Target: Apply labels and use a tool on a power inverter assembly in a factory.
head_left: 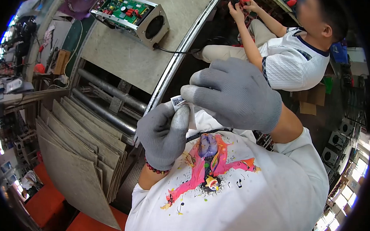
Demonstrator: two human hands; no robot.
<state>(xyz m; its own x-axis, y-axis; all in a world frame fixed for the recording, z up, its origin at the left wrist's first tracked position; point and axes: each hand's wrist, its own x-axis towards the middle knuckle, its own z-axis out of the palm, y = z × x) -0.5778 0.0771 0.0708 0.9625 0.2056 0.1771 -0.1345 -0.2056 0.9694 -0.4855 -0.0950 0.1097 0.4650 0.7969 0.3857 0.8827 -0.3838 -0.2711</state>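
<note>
Both my hands wear grey knit gloves and meet in front of my white printed shirt. Between thumb and forefinger, my left hand (163, 134) pinches a small white label (178, 101) with a black printed code. My right hand (237, 93) is closed, its fingertips pressed at the label's right edge. A pale strip (192, 120) hangs just below the fingers; whether it is joined to the label is hidden. Beyond my hands, an open metal-cased device (134, 15) with a green circuit board and a round fan sits on a board on the roller line.
A black cable (176, 52) runs from the device over the metal rail (179, 54). Several flat boards (72, 160) lean upright at left beside the rollers (106, 91). At upper right, a seated co-worker (289, 59) handles a red and black object.
</note>
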